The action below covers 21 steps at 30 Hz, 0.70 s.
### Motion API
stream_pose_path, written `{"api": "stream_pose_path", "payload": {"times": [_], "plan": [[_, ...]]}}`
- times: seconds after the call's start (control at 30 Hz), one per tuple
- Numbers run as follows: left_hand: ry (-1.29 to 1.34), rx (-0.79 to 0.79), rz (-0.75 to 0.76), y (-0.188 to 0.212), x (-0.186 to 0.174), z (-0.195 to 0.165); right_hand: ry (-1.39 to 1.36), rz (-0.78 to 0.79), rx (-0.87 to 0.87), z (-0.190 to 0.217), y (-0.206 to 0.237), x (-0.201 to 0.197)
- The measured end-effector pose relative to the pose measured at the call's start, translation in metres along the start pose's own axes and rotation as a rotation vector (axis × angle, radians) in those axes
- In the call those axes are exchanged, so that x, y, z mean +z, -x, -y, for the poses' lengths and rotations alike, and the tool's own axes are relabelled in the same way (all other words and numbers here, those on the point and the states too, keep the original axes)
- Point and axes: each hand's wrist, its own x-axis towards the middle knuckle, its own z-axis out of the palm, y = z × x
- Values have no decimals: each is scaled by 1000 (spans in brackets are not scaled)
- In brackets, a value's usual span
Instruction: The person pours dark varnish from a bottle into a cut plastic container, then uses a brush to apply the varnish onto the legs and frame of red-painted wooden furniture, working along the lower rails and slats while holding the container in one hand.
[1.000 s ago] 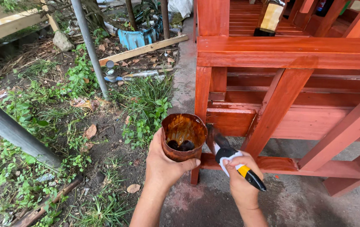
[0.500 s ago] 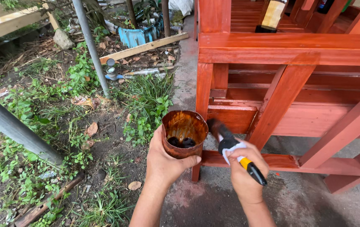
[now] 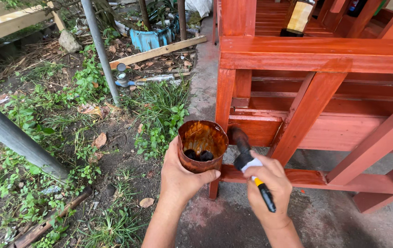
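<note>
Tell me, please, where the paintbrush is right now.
In the head view, lower centre: the paintbrush is in the right hand, beside the stain-coated cup, before the red wooden frame.

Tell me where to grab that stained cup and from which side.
Grip the cup around its lower wall, from the left and below, as the left hand does. It stands upright and open-topped with dark liquid at the bottom, and the right hand's brush is close on the right.
</note>
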Motion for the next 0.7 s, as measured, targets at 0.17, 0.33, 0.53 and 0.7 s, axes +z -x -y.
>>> {"api": "stream_pose_path", "payload": {"times": [0.17, 0.33, 0.53, 0.7], "plan": [[-2, -24, -15, 0, 2, 0, 26, 54, 7, 6, 6, 6], [28, 20, -1, 1, 0, -4, 72, 46, -39, 7, 1, 1], [91, -19, 23, 3, -4, -10, 199, 31, -74, 17, 3, 10], [43, -1, 5, 2, -4, -9, 48, 68, -125, 13, -4, 7]]}}
